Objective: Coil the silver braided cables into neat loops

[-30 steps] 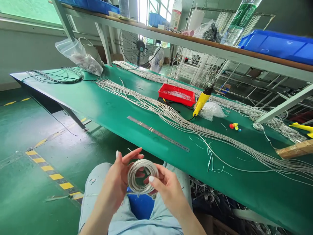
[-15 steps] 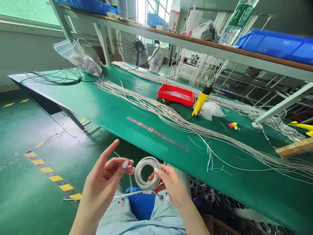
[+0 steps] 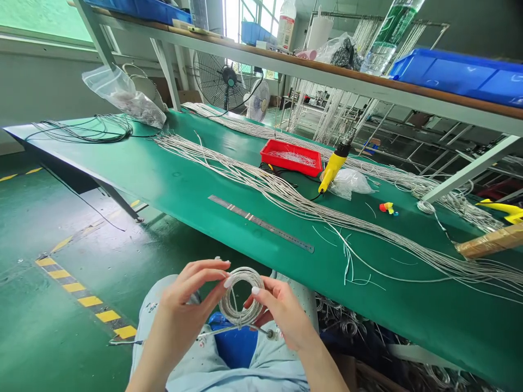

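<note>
A small coil of silvery-white cable point(image 3: 229, 311) is held upright above my lap. My right hand point(image 3: 281, 307) grips its right side, thumb on the front and fingers behind. At the coil's upper left, my left hand point(image 3: 192, 296) pinches the rim between thumb and fingers. A short strand crosses the coil's open middle. From its lower part, one cable end runs left below my left hand to dark thin leads point(image 3: 126, 342). A metal fitting point(image 3: 269, 334) sticks out at the lower right, beneath my right hand.
On the green table point(image 3: 183, 201) are a steel ruler point(image 3: 261, 223), a long bundle of pale cables point(image 3: 302, 201), a red tray point(image 3: 291, 158) of wire scraps and a yellow tool point(image 3: 333, 170). A shelf point(image 3: 261, 51) spans above. Coiled cables point(image 3: 351, 321) lie under the table.
My left hand has moved right, from holding an end beside the coil to pinching the coil's rim. The loose strand now crosses the coil's middle. My right hand keeps its hold.
</note>
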`<action>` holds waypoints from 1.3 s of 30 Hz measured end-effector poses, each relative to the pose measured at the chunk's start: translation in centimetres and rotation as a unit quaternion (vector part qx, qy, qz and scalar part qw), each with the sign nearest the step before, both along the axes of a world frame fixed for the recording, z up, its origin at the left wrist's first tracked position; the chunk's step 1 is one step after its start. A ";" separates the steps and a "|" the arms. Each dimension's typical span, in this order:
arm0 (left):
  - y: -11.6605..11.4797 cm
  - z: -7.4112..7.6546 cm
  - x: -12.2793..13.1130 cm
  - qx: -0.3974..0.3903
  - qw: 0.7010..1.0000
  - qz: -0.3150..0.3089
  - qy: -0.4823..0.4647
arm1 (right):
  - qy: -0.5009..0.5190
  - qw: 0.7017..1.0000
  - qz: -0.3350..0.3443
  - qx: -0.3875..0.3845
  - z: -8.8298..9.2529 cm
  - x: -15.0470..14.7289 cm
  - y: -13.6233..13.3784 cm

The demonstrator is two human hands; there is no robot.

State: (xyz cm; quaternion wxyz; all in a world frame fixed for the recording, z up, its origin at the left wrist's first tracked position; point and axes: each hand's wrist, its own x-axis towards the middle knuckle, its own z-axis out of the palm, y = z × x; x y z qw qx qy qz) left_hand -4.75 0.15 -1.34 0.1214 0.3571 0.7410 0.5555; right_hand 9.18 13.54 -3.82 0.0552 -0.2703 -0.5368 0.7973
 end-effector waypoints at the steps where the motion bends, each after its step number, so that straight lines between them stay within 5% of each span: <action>1: 0.1 -0.3 0.0 -0.026 0.999 -0.021 -0.005 | 0.000 1.000 0.005 -0.004 0.1 0.0 0.0; 8: 1.2 -1.0 0.4 -0.125 0.986 -0.076 -0.086 | 0.015 0.999 0.028 0.020 -0.2 0.2 -0.1; 14: 2.0 -1.6 0.8 -0.129 0.987 -0.085 -0.044 | 0.024 0.955 -0.036 0.292 0.0 0.4 -0.8; 17: 2.3 -2.1 1.2 -0.133 0.982 -0.124 -0.042 | 0.084 0.933 -0.076 0.340 0.3 0.0 -0.7; 22: 2.2 -2.4 1.4 -0.151 0.968 -0.165 -0.117 | 0.109 0.932 -0.144 0.314 0.1 -0.3 0.1; 26: 1.3 -3.0 0.4 -0.188 0.938 -0.221 -0.188 | 0.112 0.959 -0.194 0.175 -0.3 0.8 1.0; 29: 0.8 -3.5 -0.2 -0.206 0.937 -0.208 -0.188 | 0.174 0.964 -0.182 0.081 -0.3 1.7 1.1; 36: 1.0 -2.5 -0.3 -0.268 0.944 -0.145 -0.128 | 0.315 0.927 -0.156 0.129 0.1 2.0 -0.9; 39: 1.1 -1.6 -0.2 -0.278 0.941 -0.164 -0.103 | 0.325 0.906 -0.165 0.217 0.4 1.7 -1.4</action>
